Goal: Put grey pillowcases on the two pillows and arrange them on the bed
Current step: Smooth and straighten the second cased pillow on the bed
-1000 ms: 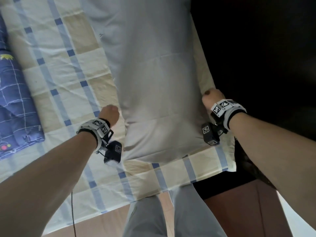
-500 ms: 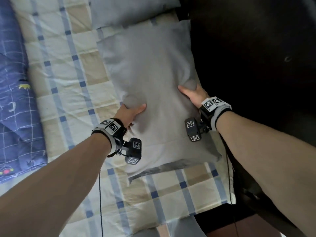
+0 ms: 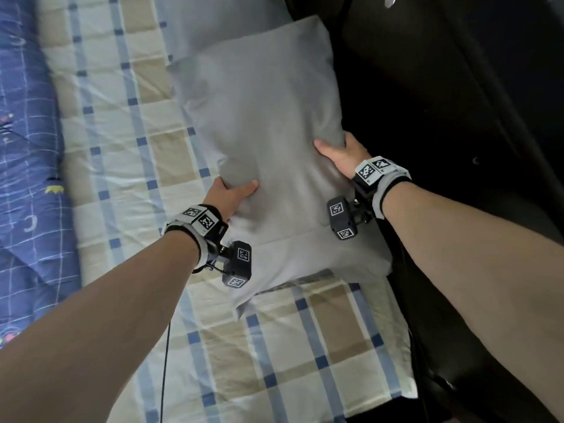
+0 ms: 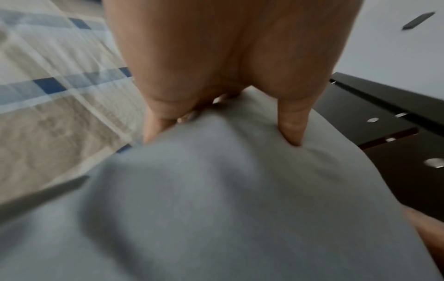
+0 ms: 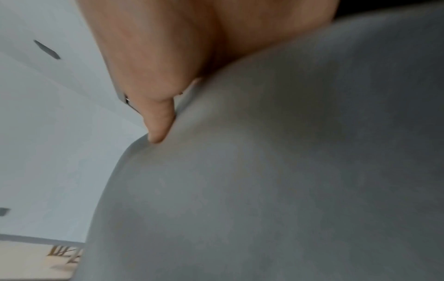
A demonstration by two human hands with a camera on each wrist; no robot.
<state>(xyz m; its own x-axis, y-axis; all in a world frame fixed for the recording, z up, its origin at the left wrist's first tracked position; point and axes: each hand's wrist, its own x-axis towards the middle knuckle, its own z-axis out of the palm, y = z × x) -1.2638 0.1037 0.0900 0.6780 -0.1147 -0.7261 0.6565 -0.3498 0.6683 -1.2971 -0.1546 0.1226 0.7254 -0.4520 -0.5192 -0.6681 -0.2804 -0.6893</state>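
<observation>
**Both hands on the pillow**

The grey pillow lies mid-frame on the bed, along its right edge. My left hand grips its left side, thumb on top. My right hand grips its right side. A second pillow lies at top centre; a blue quilt lies far left.

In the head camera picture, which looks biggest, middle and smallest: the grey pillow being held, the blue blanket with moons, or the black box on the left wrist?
1. Grey pillow in its pillowcase, held by both hands: biggest.
2. Blue patterned blanket: smaller here, though the picture's edge cuts it off.
3. Black wrist camera box: smallest.
</observation>
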